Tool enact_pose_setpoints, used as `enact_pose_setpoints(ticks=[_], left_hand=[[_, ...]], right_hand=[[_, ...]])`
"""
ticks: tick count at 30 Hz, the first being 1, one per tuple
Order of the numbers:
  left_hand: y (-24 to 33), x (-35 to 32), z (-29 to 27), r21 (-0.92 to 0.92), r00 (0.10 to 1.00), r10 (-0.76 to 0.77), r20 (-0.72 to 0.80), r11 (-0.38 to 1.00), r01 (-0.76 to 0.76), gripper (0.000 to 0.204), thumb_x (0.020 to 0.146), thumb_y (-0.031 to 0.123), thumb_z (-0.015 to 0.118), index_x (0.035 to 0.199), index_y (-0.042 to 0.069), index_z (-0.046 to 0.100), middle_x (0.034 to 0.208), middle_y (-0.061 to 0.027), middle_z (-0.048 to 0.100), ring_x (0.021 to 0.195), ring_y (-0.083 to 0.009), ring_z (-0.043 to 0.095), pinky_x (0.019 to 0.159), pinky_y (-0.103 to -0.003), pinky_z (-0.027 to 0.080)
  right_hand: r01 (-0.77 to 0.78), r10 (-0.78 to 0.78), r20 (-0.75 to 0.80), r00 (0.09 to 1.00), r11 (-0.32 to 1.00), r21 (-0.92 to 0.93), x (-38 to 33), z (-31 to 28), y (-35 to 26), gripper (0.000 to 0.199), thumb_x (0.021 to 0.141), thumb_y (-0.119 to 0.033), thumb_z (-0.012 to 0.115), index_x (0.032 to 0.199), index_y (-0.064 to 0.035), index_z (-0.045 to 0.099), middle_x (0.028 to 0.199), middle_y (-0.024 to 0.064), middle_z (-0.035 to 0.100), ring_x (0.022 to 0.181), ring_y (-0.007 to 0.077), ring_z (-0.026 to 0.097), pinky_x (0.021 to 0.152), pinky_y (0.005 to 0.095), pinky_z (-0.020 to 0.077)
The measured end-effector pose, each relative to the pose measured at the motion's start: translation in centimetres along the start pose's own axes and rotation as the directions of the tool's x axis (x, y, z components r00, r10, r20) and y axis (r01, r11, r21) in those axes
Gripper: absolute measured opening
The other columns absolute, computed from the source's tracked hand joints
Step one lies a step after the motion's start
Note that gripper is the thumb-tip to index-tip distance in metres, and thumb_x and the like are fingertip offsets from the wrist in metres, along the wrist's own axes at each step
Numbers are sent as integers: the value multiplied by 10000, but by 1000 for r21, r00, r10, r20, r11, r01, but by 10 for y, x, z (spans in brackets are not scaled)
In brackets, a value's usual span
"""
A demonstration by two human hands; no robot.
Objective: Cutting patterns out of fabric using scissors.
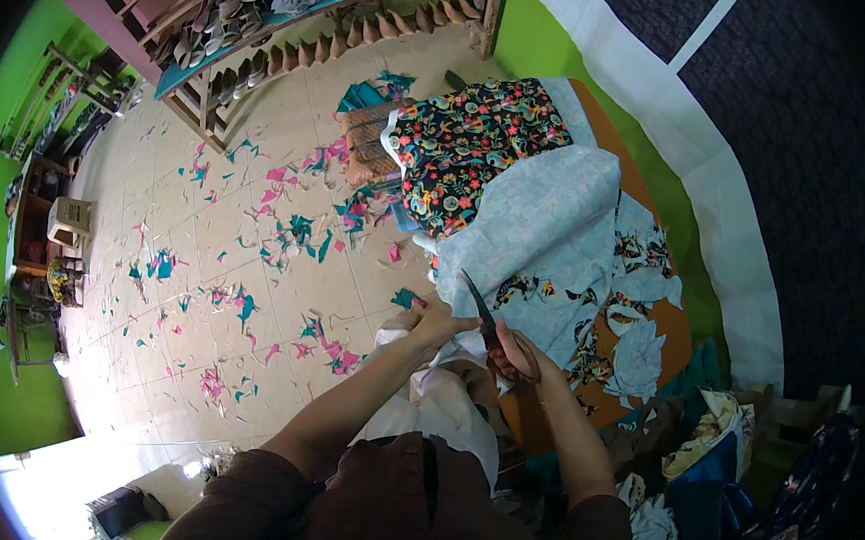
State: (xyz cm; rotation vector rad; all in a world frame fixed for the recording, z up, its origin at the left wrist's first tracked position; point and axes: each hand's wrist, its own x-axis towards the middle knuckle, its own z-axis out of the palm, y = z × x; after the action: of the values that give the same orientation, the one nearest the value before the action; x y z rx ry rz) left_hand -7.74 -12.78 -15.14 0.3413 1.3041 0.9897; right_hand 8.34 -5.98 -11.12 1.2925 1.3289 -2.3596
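Right hand grips scissors mid-cut, left hand fingers pinching pale blue fabric; offcuts at three o'clock, most uncut toward twelve.

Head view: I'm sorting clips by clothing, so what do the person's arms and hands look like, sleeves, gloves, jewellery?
Both hands, the left hand and the right hand, are bare, with no gloves. The forearms are uncovered too. Dark brown sleeves are pushed up to about the elbows and belong to a dark brown top. No watch or bracelet shows; rings are too small to tell.
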Motion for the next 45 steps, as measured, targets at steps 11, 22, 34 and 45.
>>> enact_pose_setpoints(ticks=[11, 22, 34, 45], left_hand=[[14, -12, 1, -272, 990, -138, -27, 954, 126, 363, 754, 255, 603, 1013, 13, 527, 968, -82, 558, 868, -172, 510, 766, -280, 381], [-17, 14, -1, 146, 797, 285, -532, 958, -245, 325, 788, 290, 553, 695, -16, 497, 603, -88, 518, 560, -167, 488, 545, -335, 381], [-41, 26, -7, 179, 769, 335, -544, 942, -284, 363, 772, 294, 569, 647, -37, 490, 555, -129, 499, 512, -181, 486, 503, -340, 378], [-16, 1, 3, 265, 795, 287, -535, 950, -165, 327, 740, 254, 609, 625, -28, 489, 548, -69, 491, 498, -134, 446, 478, -298, 361]], right_hand=[[38, -31, 60, 998, 991, -125, 2, -9, -2, 568, 726, -675, 318, 591, -124, 341, 484, -63, 288, 374, 20, 235, 326, 177, 170], [53, -49, 27, 998, 986, -157, 6, -3, -1, 615, 723, -676, 348, 646, -68, 405, 511, -25, 355, 406, 55, 326, 366, 200, 266], [12, -3, 37, 999, 974, -228, 18, -10, -10, 654, 735, -674, 324, 827, -49, 492, 571, -30, 389, 411, 41, 332, 372, 184, 295], [-33, 53, 76, 996, 970, -240, 30, -17, -13, 711, 712, -710, 275, 785, -39, 500, 496, -50, 346, 380, 39, 341, 328, 189, 266]])
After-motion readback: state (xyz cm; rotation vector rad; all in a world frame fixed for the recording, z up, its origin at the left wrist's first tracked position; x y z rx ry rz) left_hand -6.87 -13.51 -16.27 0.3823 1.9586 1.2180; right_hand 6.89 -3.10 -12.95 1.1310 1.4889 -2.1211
